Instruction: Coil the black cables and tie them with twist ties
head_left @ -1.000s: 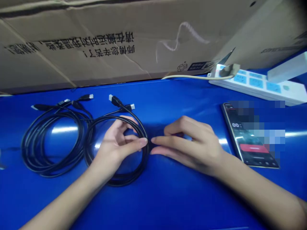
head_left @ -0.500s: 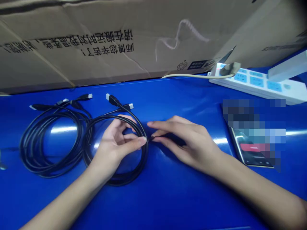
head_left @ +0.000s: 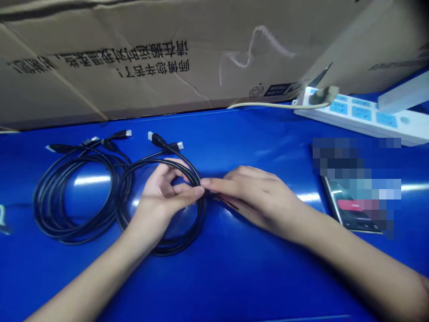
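Note:
Two coils of black cable lie on the blue table (head_left: pixel 234 277). My left hand (head_left: pixel 166 197) is closed on the right side of the nearer coil (head_left: pixel 167 243), thumb and fingers pinching its strands. My right hand (head_left: pixel 254 197) reaches in from the right, its fingertips meeting the same spot on the coil, with a thin dark tie (head_left: pixel 228 202) pinched under its fingers. The coil's two plug ends (head_left: pixel 164 142) point away from me. The second coil (head_left: pixel 60 201) rests untouched to the left.
A large cardboard box (head_left: pixel 150 58) stands along the back of the table. A white power strip (head_left: pixel 365 114) with a cord lies at the back right. A phone (head_left: pixel 348 210), partly blurred, sits right of my right hand.
My right hand has moved left from the table beside the coil until its fingertips meet my left hand at the cable. The left hand has kept its hold on the coil.

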`<act>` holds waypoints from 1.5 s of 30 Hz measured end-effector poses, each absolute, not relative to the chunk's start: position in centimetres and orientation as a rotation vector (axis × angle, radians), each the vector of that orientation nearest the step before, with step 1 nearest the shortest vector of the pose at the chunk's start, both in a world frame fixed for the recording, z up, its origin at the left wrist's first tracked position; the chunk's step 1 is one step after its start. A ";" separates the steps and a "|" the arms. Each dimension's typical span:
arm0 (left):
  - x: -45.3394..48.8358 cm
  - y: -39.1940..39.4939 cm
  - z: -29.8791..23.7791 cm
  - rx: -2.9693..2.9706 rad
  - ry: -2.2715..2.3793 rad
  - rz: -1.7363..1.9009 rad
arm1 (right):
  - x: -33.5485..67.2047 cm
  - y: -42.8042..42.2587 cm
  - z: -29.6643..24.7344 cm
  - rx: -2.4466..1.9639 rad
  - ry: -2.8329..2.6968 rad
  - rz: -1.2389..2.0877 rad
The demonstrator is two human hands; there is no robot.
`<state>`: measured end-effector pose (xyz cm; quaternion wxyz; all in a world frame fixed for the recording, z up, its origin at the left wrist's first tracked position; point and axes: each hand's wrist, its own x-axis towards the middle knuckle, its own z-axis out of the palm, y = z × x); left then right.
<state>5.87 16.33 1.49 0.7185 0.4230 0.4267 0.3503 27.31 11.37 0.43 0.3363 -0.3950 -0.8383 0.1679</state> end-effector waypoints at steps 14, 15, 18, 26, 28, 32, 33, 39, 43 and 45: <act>5.8 16.1 1.4 1.034 0.911 0.665 | 26.7 11.3 0.6 -1.009 -2.080 0.420; 5.8 16.0 1.4 1.036 0.905 0.673 | 26.5 11.3 0.6 -1.011 -2.043 0.471; 5.9 16.1 1.4 1.023 0.904 0.685 | 26.1 11.2 1.0 -0.994 -1.945 0.594; 6.0 16.4 1.3 0.974 0.922 0.736 | 27.2 11.5 2.4 -1.257 -1.687 0.829; 6.1 16.4 1.3 0.970 0.910 0.744 | 27.4 11.8 2.1 -1.302 -1.755 0.847; 6.1 16.4 1.3 0.960 0.899 0.712 | 27.3 12.1 1.7 -1.212 -1.850 1.087; 6.1 16.4 1.3 0.961 0.895 0.707 | 27.2 12.1 1.7 -1.203 -1.833 1.160; 6.0 16.3 1.4 0.998 0.888 0.679 | 26.9 11.9 2.0 -1.184 -1.736 1.333; 6.1 16.3 1.4 0.996 0.907 0.679 | 26.8 11.7 1.5 -1.158 -1.768 1.007; 6.2 16.3 1.5 0.985 0.918 0.667 | 26.8 11.6 1.4 -1.073 -1.829 0.831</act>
